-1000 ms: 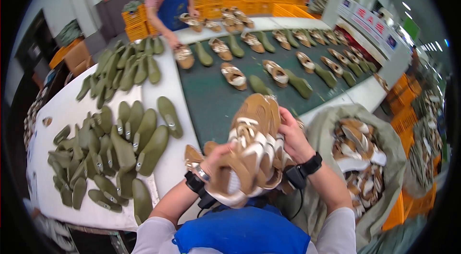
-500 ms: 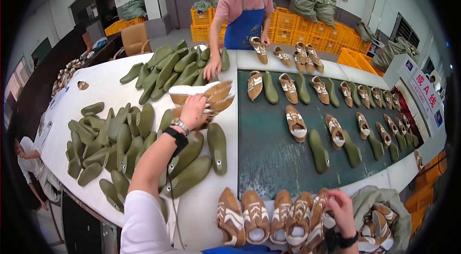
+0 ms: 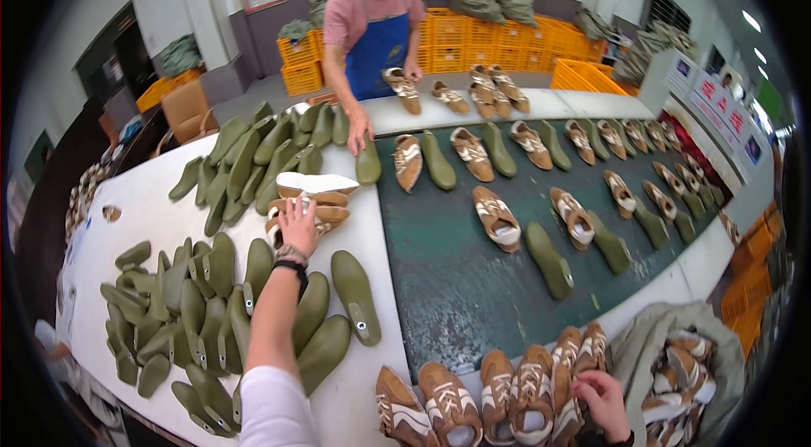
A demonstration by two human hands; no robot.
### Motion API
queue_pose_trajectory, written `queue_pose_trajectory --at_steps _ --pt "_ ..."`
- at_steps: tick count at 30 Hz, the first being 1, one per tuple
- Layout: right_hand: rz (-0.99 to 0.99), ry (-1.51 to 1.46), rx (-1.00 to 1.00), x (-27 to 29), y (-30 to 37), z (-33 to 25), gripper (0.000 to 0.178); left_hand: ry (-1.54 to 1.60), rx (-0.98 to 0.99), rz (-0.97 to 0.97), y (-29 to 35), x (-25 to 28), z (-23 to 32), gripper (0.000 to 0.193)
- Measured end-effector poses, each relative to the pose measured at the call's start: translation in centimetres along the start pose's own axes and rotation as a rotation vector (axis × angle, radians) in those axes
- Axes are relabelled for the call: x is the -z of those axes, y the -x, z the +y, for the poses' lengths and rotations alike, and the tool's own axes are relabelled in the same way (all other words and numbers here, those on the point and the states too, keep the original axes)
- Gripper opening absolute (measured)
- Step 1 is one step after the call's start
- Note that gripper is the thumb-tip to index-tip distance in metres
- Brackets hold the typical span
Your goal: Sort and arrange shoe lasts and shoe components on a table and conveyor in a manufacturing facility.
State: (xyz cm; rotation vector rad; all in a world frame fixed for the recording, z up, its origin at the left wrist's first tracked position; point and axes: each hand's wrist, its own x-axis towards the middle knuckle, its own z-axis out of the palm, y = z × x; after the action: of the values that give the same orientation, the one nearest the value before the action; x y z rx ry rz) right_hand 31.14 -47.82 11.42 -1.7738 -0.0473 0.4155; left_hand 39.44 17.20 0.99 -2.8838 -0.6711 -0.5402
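Observation:
My left hand lies with spread fingers on a small stack of brown-and-white shoe uppers, beside the green shoe lasts. A white piece tops that stack. At the near edge, my right hand has curled fingers pinching the side of a brown-and-white sneaker upper, the end one of a front row. Green lasts lie heaped left of my left arm, and one last lies to its right. Across the table, a co-worker's hand touches an upright last.
A dark green conveyor belt carries pairs of uppers and lasts in rows. A grey-green sack of uppers stands at the near right. Another heap of lasts lies at the far left. Orange crates are stacked behind the co-worker in a blue apron.
My left hand has brought the uppers left and down onto the table, and its fingers have spread. The co-worker has moved a last toward the belt. The whole view has shifted.

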Motion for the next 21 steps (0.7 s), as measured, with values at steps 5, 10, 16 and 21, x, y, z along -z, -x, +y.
queue_pose_trajectory --at_steps 5,10,16,21 --pt "-0.051 -0.131 -0.001 -0.2 2.0 0.0 0.017 0.37 -0.002 -0.565 8.3 6.2 7.5 0.078" --pt "-0.114 -0.098 0.064 0.1 6.7 -0.5 0.019 0.281 0.121 -0.704 12.6 5.2 10.4 0.056" --pt "0.062 -0.133 0.038 2.6 13.1 0.9 0.016 0.375 -0.094 -0.553 12.1 3.4 18.5 0.043" --pt "0.192 0.035 0.005 3.0 17.4 0.2 0.018 0.377 -0.225 -0.589 11.5 -0.2 30.6 0.042"
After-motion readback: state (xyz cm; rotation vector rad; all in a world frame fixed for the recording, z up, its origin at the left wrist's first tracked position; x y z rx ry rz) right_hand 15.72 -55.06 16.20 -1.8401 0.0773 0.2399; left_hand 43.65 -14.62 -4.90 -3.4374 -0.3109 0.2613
